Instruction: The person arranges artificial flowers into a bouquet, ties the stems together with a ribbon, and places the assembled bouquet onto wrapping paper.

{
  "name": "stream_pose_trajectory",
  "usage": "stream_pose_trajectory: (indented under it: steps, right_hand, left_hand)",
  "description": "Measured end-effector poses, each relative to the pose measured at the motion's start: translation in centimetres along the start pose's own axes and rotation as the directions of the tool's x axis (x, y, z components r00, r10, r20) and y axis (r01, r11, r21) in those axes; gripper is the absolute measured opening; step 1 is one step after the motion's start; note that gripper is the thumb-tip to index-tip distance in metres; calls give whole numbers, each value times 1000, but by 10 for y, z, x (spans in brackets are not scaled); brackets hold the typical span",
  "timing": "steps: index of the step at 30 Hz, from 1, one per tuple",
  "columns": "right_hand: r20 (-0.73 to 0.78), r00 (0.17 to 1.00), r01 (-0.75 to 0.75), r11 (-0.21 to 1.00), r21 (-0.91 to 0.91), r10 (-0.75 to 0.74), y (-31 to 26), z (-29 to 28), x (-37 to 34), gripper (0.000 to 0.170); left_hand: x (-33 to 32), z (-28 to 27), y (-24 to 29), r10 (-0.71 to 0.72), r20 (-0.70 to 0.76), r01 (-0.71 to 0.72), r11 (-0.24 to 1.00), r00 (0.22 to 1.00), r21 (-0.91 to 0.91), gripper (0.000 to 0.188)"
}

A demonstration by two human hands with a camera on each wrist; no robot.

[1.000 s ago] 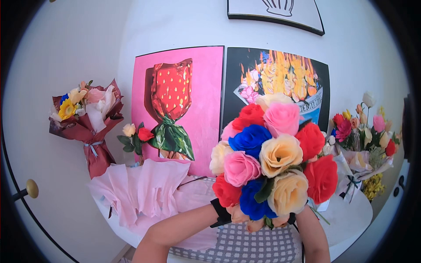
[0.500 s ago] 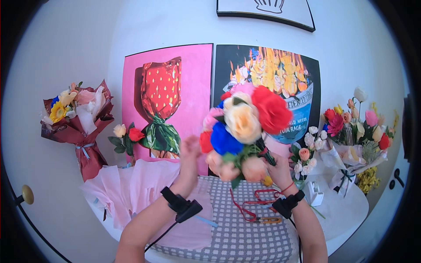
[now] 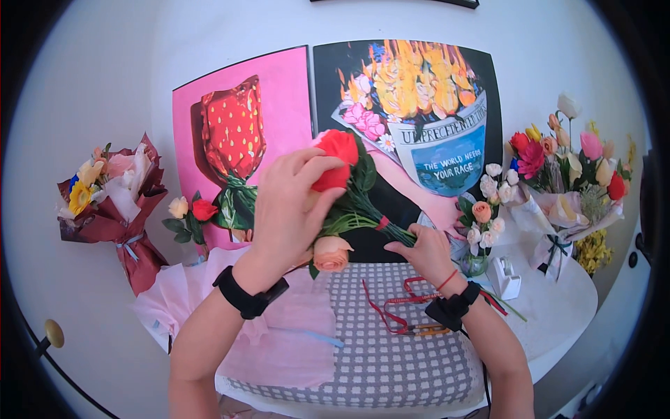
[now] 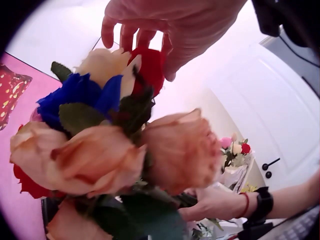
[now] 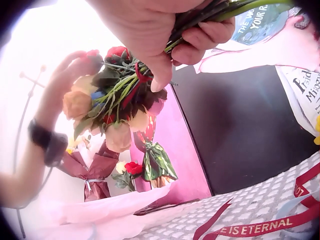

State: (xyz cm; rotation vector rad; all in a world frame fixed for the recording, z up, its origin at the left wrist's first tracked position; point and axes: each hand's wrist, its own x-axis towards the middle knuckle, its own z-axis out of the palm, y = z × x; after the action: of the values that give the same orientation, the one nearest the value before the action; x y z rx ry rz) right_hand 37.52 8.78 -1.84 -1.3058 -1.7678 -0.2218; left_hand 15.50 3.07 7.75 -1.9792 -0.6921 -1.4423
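Observation:
A bouquet of artificial roses is tilted on its side above the table, its green stems (image 3: 370, 204) pointing right. My right hand (image 3: 427, 255) grips the stem ends, just beyond a red tie (image 5: 143, 73) wound round them. At the flower end my left hand (image 3: 283, 206) curves round a red rose (image 3: 340, 155), thumb on one side and fingers on the other. Blue (image 4: 75, 97), cream (image 4: 102, 65) and peach roses (image 4: 185, 150) show beside it in the left wrist view. In the head view my left hand hides most of the blooms.
Pink wrapping paper (image 3: 286, 356) lies on a grey checked cloth (image 3: 398, 363), near a lettered red ribbon (image 3: 394, 318). A white tape dispenser (image 3: 505, 278) and a small vase of flowers (image 3: 476, 264) stand right. Wrapped bouquets flank the table, left (image 3: 129, 244) and right (image 3: 558, 223).
The bouquet has tipped from blooms facing the head camera to lying sideways, blooms left and stems right. My left hand has moved from beside it onto the red rose; my right still grips the stems.

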Motion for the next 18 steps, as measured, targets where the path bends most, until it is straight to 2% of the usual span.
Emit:
stream_pose_trajectory:
  steps: [1, 4, 5, 7, 9, 11, 13, 15, 17, 18]
  right_hand:
    - [6, 1000, 10, 1000, 15, -10, -2, -2, -1, 49]
    - [44, 999, 8, 1000, 4, -9, -4, -6, 0, 45]
    - [46, 999, 2, 1000, 6, -2, -2, -5, 0, 45]
    - [75, 997, -2, 990, 144, -9, 2, -3, 1, 37]
    - [62, 998, 14, 979, 202, -27, 2, -2, 1, 33]
    - [46, 998, 31, 966, 257, -44, 4, 0, 0, 30]
    - [145, 987, 4, 912, 411, -69, 9, 4, 2, 25]
    - [184, 980, -19, 876, 482, -80, 20, 13, 5, 24]
    - [220, 971, -40, 834, 550, -99, 24, 15, 7, 23]
    - [272, 957, -80, 816, 573, -97, 24, 15, 6, 23]
  left_hand:
    - [0, 2, -4, 3, 11, -3, 998, 1000, 61, 25]
    - [1, 2, -7, -22, 19, 21, 999, 1000, 36, 16]
    - [3, 3, -8, 10, -4, -10, 1000, 1000, 23, 15]
    - [6, 6, -7, 3, 9, -3, 1000, 1000, -2, 13]
    - [9, 8, -7, -4, 20, 4, 1000, 1000, -27, 12]
    - [12, 10, -8, -82, 73, 90, 990, 994, -111, 11]
    - [12, 14, -9, -55, 47, 60, 992, 997, -114, 13]
    - [13, 14, -8, -27, 18, 28, 993, 999, -114, 14]
    - [12, 12, -6, -85, 117, 104, 981, 989, -163, 15]
    - [12, 12, -7, -84, 116, 103, 981, 990, -162, 15]
